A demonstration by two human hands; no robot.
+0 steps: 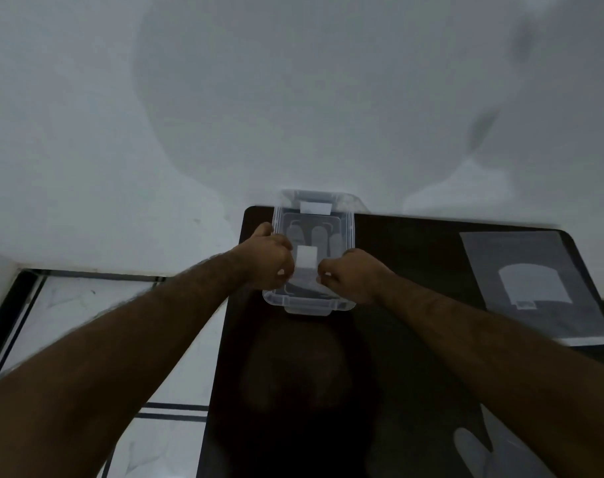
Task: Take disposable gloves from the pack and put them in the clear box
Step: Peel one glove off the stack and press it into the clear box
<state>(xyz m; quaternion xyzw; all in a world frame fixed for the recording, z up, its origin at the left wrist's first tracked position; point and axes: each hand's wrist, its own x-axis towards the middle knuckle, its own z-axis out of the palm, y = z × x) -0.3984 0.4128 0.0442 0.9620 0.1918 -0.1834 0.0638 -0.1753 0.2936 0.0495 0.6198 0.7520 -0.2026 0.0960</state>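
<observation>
Here, a small clear plastic box with rounded corners and end latches (312,250) sits at the far left corner of the dark, rounded-corner desk (414,257), its far end reaching just past the desk's back edge toward the pale wall. Through the clear plastic, faint finger shapes of translucent disposable gloves (319,238) show inside; whether a lid is on, I cannot tell. A small white label (306,256) lies at the box's middle, and another marks its far end.

The left hand (271,260) is at the box's left side, fingers curled at the rim — its grip is closed on the box edge, as far as the dim view shows. The right hand (350,274) is curled at the near right part of the box, touching it; whether that grip pinches anything, I cannot tell.

At the desk's right side lies the flat grey translucent glove pack (531,284), well apart from the box. Another loose translucent glove (476,453) lies near the desk's near right edge. Between box and pack the dark surface is bare — so is the near middle.
</observation>
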